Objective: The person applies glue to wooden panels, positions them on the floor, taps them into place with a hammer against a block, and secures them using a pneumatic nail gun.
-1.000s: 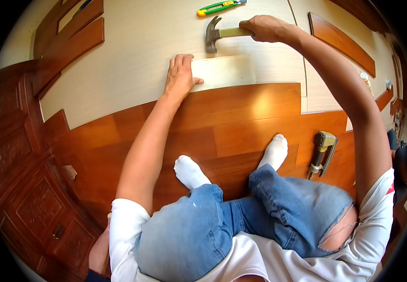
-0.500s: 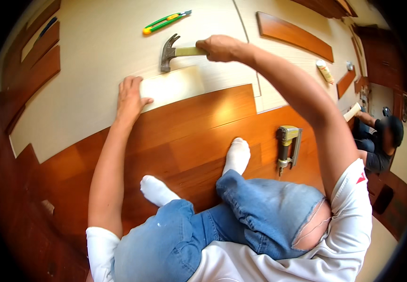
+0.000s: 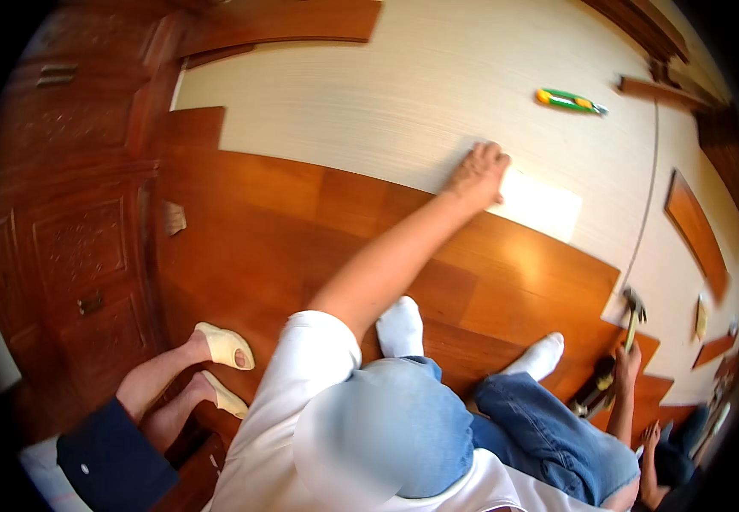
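- We have our left hand at the left end of a pale rectangular block, its fingers bent and close together, its thumb apart from them; we cannot tell whether they clamp the block or only rest against it.
- The block lies at four o'clock from that hand, beside the edge of the reddish wood flooring; glare whitens its face.
- Our right hand is low in the view, at about four o'clock from the left, fingers wrapped around the handle of a claw hammer whose head points to twelve o'clock.
- At eight o'clock from the right hand, we see a nail gun, partly hidden and blurred.
- A green and yellow utility knife lies on the pale floor surface, at two o'clock from our left hand.
- At one o'clock from our right hand, we find a loose reddish plank.
- Our white-socked feet rest on the wood flooring, at five and seven o'clock from the left hand.
- At eight o'clock from that hand, we make out another person's cream slippers.
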Tool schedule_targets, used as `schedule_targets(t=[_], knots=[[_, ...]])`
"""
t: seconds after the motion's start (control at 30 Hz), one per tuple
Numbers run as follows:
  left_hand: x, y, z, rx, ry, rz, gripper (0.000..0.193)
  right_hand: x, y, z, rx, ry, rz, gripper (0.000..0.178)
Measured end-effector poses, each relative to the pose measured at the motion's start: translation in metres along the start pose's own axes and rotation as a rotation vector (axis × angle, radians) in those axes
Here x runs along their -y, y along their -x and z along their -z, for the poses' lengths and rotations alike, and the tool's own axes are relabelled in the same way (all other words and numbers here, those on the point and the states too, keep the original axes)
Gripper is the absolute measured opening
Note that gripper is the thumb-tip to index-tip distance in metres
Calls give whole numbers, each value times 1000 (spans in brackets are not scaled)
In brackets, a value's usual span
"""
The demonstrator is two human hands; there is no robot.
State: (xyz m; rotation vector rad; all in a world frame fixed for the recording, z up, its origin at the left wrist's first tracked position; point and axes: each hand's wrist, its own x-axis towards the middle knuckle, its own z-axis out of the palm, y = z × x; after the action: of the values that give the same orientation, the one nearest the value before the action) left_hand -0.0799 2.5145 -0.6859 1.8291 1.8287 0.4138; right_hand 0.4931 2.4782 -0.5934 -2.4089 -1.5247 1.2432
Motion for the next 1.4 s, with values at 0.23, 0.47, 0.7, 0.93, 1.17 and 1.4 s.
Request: schedule_targets(t=[0.23,0.47,0.7,0.93,1.17,1.4], knots=[[2,6,5,25,45,42,63,-7,2,-4,52,155,148,12],[5,-16,-25,-17,126,-48,82,11,11,0,-36,109,90,15],[0,-8,4,-185,-98,51,67,47,-79,3,-100,-249,9,22],[35,-32,9,-493,-214,122,49,29,-162,28,-374,49,122,35],[151,123,36,-448,-344,119,49,30,-60,4,-523,219,294,28],[115,266,16,-147,-330,126,67,-77,102,-41,-679,227,-157,35]])
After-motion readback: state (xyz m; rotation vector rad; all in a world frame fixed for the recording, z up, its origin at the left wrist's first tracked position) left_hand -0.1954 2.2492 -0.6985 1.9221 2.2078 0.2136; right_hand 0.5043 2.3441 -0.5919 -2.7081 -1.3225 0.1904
